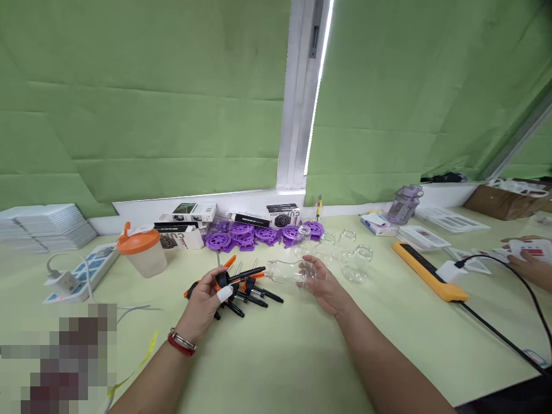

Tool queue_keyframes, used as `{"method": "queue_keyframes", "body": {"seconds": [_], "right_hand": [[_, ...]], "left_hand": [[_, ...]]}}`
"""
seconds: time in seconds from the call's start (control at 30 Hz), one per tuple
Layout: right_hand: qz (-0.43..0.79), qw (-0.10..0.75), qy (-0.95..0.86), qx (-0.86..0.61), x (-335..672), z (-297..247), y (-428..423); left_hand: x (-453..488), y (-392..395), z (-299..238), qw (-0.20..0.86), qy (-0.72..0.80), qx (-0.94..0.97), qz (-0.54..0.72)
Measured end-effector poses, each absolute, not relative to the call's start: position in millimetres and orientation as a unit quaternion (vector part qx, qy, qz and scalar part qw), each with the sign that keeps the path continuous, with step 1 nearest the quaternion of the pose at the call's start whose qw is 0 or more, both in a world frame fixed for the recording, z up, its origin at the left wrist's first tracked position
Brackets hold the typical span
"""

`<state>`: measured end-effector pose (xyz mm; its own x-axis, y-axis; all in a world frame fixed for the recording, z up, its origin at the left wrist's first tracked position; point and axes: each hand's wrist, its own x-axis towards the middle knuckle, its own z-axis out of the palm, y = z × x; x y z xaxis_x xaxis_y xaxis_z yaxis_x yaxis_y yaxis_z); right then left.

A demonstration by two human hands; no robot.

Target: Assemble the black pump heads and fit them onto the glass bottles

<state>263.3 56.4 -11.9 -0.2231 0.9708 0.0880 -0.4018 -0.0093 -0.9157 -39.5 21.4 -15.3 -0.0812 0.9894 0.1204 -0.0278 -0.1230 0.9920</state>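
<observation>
Sideways, the clear bottle point(287, 271) lies in the right hand point(326, 288), mouth pointing left.

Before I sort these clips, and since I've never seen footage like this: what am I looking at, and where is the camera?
There is no machine here. One camera sits on a person's head and looks forward and down, so the two bare arms reaching in from the bottom are that person's own.

The left hand, with a taped thumb, grips a thin black stick. The right hand holds a clear bottle lying sideways, its mouth towards the stick.

On the pale green table lie more black and orange sticks, purple discs, clear jars, an orange-lidded cup, small boxes and two power strips, one white and one yellow.

The hand at the far right edge is another person's.
</observation>
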Motion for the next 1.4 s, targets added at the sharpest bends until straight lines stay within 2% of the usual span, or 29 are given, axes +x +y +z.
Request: {"method": "queue_keyframes", "body": {"seconds": [0.27, 0.73, 1.4], "right_hand": [[0.625, 0.531, -0.475, -0.319, 260.9, -17.9, 57.3], [0.645, 0.489, -0.498, -0.309, 246.5, -20.1, 46.5], [0.646, 0.455, -0.532, -0.305, 242.2, -28.2, 43.5]], "left_hand": [[-33.3, 16.8, -9.6, 0.436, 0.480, 0.552, 0.524], [-17.5, 4.9, -8.4, 0.515, 0.434, 0.581, 0.458], [-13.8, 3.4, -13.0, 0.499, 0.434, 0.612, 0.434]]}}
